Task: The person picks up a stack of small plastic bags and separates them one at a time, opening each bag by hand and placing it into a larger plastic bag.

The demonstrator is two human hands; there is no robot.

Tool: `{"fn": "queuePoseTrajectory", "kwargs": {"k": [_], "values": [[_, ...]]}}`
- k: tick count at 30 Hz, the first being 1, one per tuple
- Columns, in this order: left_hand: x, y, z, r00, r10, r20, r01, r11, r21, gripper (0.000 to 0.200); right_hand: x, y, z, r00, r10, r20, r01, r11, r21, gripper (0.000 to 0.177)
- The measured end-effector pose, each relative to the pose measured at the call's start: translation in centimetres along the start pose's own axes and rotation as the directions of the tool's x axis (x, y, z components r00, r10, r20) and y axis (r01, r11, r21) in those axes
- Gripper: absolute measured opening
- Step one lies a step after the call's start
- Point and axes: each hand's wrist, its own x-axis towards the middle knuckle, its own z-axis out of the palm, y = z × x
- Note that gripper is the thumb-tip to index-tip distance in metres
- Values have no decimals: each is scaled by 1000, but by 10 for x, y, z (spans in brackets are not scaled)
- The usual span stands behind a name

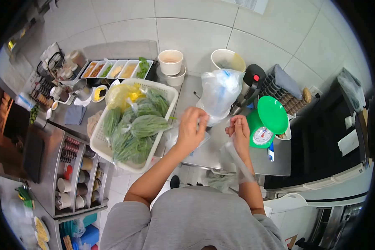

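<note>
My left hand (pixel 191 128) is closed, with thumb and fingertips pinched together just in front of a stack of white plastic bags (pixel 221 89). What those fingertips hold, if anything, is too small to make out. My right hand (pixel 239 130) is curled shut beside the green scale (pixel 262 125). Clear plastic (pixel 236 160), apparently a bag, hangs from that hand along the wrist. To the left, a white basket (pixel 96 143) holds bagged green beans (pixel 148 125) and a yellowish bag (pixel 121 95). More clear plastic (pixel 172 136) lies by my left wrist.
White tubs (pixel 171 61) and a larger bucket (pixel 228 58) stand against the tiled wall. A black thermos (pixel 251 83) is behind the scale. Trays of toppings (pixel 114 70) sit at back left. Shelves with cups (pixel 77 177) are lower left; a blue marker (pixel 271 152) lies at the right.
</note>
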Motion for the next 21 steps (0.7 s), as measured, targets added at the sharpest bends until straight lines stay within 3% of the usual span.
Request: {"fn": "queuePoseTrajectory", "kwargs": {"k": [1, 3, 6, 9, 12, 15, 16, 18, 21], "values": [[-1, 9, 0, 996, 77, 50, -75, 996, -43, 30, -8, -9, 6, 999, -10, 44, 5, 993, 116, 22], [-2, 27, 10, 959, 247, 136, -227, 963, -147, 25, -15, -27, 20, 990, -114, 84, 104, 988, 116, 23], [-2, 35, 17, 891, 5, 453, 199, 894, -401, 20, -13, -33, 28, 962, -253, 102, 230, 953, 197, 23], [-9, 26, 24, 867, -92, 490, 328, 844, -423, 16, -10, -33, 28, 952, -294, 82, 271, 937, 221, 22], [-10, 32, 16, 821, -204, 534, 378, 894, -240, 12, -9, -21, 25, 961, -269, 58, 248, 936, 249, 17], [-22, 29, 27, 936, -78, 344, 179, 946, -272, 6, -19, -21, 36, 978, -199, -65, 206, 969, 134, 21], [-21, 28, 27, 975, 28, 220, 7, 988, -157, 5, -21, -25, 42, 976, -180, -123, 190, 979, 72, 26], [-18, 28, 24, 957, 288, 18, -287, 947, 141, 2, -22, -25, 31, 1000, 2, -1, -2, 1000, 22, 34], [-12, 32, 13, 958, 287, 5, -284, 945, 162, 2, -26, -29, 25, 979, 180, 100, -181, 983, -3, 34]]}}
